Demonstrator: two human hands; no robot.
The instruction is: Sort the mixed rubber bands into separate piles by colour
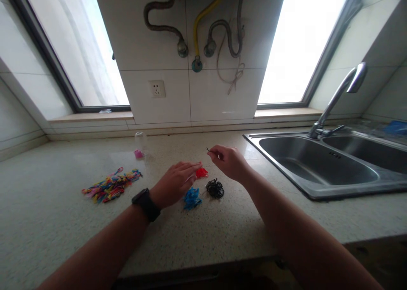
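Note:
My right hand (229, 160) is closed in a pinch, and a thin dark end of what looks like a black rubber band (207, 149) sticks out from the fingertips. Stretched-out fingers of my left hand (176, 180), which has a black watch on the wrist, reach beside a small pile of red rubber bands (201, 172) and partly cover it. Just below that hand lies a blue pile of rubber bands (192, 198). A black pile of rubber bands (215, 188) sits to its right, below my right hand. Farther left spreads a mixed, many-coloured heap of rubber bands (112, 185).
A clear plastic cup (140, 140) with something pink (138, 154) by it stands at the back left. On the right, a steel double sink (313, 192) with a tall faucet (337, 95) is set into the speckled counter (222, 239). Pipes and a socket (157, 89) are on the tiled wall.

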